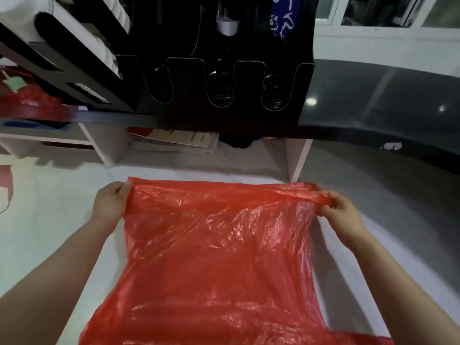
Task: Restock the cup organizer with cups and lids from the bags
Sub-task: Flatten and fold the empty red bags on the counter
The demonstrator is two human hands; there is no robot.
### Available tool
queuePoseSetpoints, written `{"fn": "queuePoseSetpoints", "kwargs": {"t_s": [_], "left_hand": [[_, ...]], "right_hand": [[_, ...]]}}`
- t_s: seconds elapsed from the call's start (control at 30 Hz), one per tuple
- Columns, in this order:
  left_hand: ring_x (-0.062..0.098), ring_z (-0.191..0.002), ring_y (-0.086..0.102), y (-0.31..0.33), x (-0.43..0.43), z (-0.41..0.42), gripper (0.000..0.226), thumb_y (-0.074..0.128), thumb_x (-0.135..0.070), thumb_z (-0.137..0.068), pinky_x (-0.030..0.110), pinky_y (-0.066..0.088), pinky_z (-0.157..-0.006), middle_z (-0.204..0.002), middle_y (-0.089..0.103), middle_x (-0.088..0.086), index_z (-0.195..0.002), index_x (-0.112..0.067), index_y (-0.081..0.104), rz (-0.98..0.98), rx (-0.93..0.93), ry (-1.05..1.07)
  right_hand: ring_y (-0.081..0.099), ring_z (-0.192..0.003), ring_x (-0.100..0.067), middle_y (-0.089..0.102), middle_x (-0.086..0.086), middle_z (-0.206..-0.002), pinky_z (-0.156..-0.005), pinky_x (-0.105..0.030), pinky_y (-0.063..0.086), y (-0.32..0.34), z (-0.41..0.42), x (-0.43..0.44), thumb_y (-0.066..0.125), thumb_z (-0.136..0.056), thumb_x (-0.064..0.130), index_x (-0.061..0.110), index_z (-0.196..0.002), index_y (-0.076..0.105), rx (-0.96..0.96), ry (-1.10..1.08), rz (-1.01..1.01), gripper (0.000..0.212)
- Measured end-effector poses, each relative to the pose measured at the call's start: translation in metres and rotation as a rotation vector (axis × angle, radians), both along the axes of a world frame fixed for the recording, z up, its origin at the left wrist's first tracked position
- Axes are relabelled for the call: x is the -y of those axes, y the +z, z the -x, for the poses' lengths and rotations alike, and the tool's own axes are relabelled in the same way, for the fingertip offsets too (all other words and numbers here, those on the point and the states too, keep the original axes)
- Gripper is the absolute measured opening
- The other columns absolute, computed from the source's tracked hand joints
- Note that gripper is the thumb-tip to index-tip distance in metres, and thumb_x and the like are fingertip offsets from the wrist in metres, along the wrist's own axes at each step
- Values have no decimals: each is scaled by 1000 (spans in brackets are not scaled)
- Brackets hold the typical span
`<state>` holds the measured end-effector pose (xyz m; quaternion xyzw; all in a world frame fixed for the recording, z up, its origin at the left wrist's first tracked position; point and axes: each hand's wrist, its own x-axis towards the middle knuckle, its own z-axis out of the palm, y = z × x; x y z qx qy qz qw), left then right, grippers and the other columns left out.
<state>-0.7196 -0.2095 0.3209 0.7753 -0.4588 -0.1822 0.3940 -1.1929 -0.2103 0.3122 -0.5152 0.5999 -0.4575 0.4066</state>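
From my remote seat I am watching two hands holding a red plastic bag (219,245) stretched between them: the left hand (110,202) is pinching one top corner and the right hand (341,212) is gripping the bunched opposite corner. The crinkled sheet is hanging toward the camera over a pale surface. Beyond it, the black cup organizer (224,70) is standing on the dark tabletop (373,95), with dark lids (272,95) showing in its front slots and white cups (104,51) lying stacked in its left channels. A second red bag (32,95) is sitting to the organizer's left, and papers (174,139) are lying on the shelf underneath.
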Motion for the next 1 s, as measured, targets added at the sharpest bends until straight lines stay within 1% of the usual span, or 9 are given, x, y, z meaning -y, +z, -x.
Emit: {"fn": "queuePoseSetpoints", "kwargs": {"t_s": [0.13, 0.23, 0.3, 0.43, 0.57, 0.63, 0.8, 0.93, 1.0], "left_hand": [[24, -71, 50, -5, 10, -4, 26, 55, -34, -94, 40, 47, -71, -77, 56, 7, -91, -9, 63, -91, -412, 115], [25, -87, 57, -14, 22, -9, 30, 58, -29, -93, 39, 46, -87, -97, 60, 7, -113, -7, 61, -189, -608, 219], [31, -96, 55, -21, 29, -10, 32, 54, -30, -95, 40, 44, -90, -101, 58, 13, -108, -2, 62, -201, -415, 221], [39, -77, 53, -31, 34, -6, 42, 42, -28, -99, 38, 36, -67, -75, 56, 21, -68, -2, 52, -121, 152, -16], [44, -84, 55, -40, 42, -2, 37, 40, -29, -100, 41, 38, -71, -84, 61, 23, -81, -2, 56, -100, 295, -121], [42, -81, 55, -41, 46, -3, 40, 39, -32, -100, 42, 38, -71, -81, 59, 21, -76, -3, 53, -88, 276, -143], [27, -74, 53, -39, 54, -7, 43, 41, -37, -99, 38, 40, -76, -76, 58, 9, -76, -3, 56, -73, -35, -132], [19, -72, 51, -45, 51, -12, 21, 57, -26, -92, 30, 43, -66, -76, 60, 2, -78, -12, 66, -51, -311, -62], [19, -75, 54, -50, 47, -19, 13, 61, -20, -90, 31, 46, -73, -79, 62, 2, -88, -11, 69, -55, -395, 16]], "right_hand": [[61, -90, -4, 55, 6, -117, -66, -15, 43, -4, 1, 0, 61, -76, -13, 2, -80, 70, -171, 11, 49, 18], [54, -52, 6, 67, 17, -77, -46, -5, 36, -6, -1, -4, 59, -75, -17, 2, -79, 72, -142, 94, 14, 23], [48, -44, 3, 62, 14, -57, -41, -8, 33, -8, 0, -6, 60, -75, -16, 7, -71, 71, -155, 85, 2, 26], [59, -74, -11, 60, 7, -75, -66, -23, 42, -14, 4, 0, 66, -76, -5, 37, -59, 62, -498, 83, 16, 45], [50, -99, -30, 53, -1, -98, -75, -32, 36, -20, 4, 3, 60, -85, 22, 39, -59, 53, -920, 128, -153, 32], [49, -113, -29, 58, -3, -118, -88, -35, 40, -18, 1, 3, 60, -87, 23, 37, -88, 68, -939, 157, -170, 16], [48, -121, -27, 59, -3, -127, -103, -39, 37, -5, -15, 1, 71, -67, 3, 17, -126, 59, -825, 164, 52, 61], [61, -100, -25, 70, 2, -100, -88, -28, 42, 0, -37, 0, 61, -56, -17, 15, -97, 74, -806, 220, 240, 53], [65, -93, -18, 67, 13, -89, -86, -28, 47, -3, -41, 1, 58, -57, -17, 20, -87, 76, -785, 314, 146, 51]]}}
